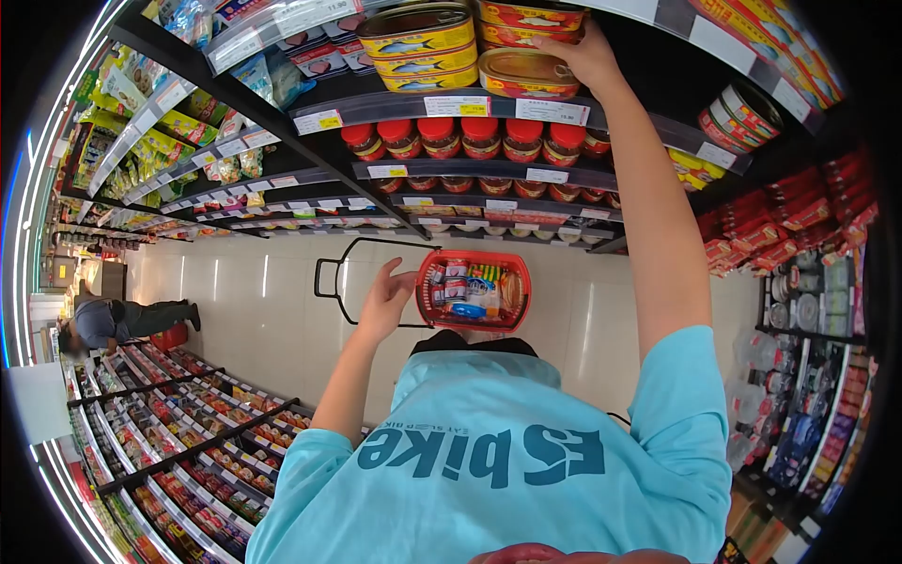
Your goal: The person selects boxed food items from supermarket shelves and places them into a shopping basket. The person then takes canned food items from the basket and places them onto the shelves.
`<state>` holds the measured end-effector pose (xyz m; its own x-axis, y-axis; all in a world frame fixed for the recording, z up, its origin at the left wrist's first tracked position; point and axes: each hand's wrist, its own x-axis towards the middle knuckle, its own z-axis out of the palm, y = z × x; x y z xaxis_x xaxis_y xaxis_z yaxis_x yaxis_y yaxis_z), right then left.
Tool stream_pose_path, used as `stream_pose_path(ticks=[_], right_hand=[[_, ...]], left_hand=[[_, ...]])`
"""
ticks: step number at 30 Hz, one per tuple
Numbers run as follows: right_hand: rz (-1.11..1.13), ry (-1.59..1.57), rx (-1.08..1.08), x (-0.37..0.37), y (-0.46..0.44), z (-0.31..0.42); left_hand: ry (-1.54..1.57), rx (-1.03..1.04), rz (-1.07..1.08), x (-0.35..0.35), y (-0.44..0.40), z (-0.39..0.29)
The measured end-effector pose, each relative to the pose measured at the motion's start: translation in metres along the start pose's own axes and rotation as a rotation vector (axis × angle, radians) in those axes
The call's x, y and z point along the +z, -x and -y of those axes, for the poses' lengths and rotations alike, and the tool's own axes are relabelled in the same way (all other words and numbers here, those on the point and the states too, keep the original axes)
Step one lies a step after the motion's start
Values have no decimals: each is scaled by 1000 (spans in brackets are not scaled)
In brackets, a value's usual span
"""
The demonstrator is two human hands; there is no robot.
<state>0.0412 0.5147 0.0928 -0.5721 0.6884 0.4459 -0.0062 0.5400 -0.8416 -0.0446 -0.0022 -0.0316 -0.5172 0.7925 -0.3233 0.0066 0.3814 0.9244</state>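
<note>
My right hand (584, 58) reaches up to the shelf, its fingers curled against a stack of oval fish tins (528, 21) with red and yellow labels. Just in front of that stack sits a single oval tin (528, 73) with a gold lid. Part of the grip is hidden, so the exact tin under the fingers is hard to make out. Beside it stands a stack of yellow fish tins (419, 49). My left hand (387, 296) hangs open with nothing in it, close to a red shopping basket (521, 293) holding several packaged goods.
A black handle frame (321, 280) extends left of the basket. Jars with red lids (481, 137) line the shelf below the tins. Further shelves (178, 423) run along the left, and red packs (799, 207) hang at right. A person (122, 322) stands down the aisle.
</note>
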Motion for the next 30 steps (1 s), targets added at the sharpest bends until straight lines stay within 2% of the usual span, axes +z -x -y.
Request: stream_pose_path(ticks=[3, 4, 7, 11, 17, 18, 19, 21, 25, 28, 29, 30], right_hand=[[39, 71, -19, -2, 3, 13], [99, -37, 5, -5, 1, 8], [87, 42, -2, -12, -3, -5], [156, -23, -32, -26, -6, -12], [189, 202, -72, -47, -10, -15], [169, 206, 35, -39, 10, 56], [176, 205, 36, -39, 7, 54], [168, 82, 193, -49, 4, 40], [167, 164, -41, -61, 4, -12], [111, 31, 75, -55, 19, -16], [109, 30, 73, -53, 24, -16], [197, 36, 8, -52, 26, -16]], left_hand=[[-14, -4, -2, -5, 3, 4], [-10, -5, 5, -7, 3, 5], [14, -19, -6, -8, 3, 4], [28, 2, -7, -13, 3, 8], [52, 7, -16, -22, 6, 30], [33, 13, -22, -24, 4, 32], [14, 15, -37, -26, 5, 34], [77, 5, -38, -27, 10, 33], [72, -1, -32, -32, 9, 31], [10, 66, -24, -38, -6, 22], [-43, 116, -23, -39, -13, 13], [-53, 175, -38, -41, -26, 3]])
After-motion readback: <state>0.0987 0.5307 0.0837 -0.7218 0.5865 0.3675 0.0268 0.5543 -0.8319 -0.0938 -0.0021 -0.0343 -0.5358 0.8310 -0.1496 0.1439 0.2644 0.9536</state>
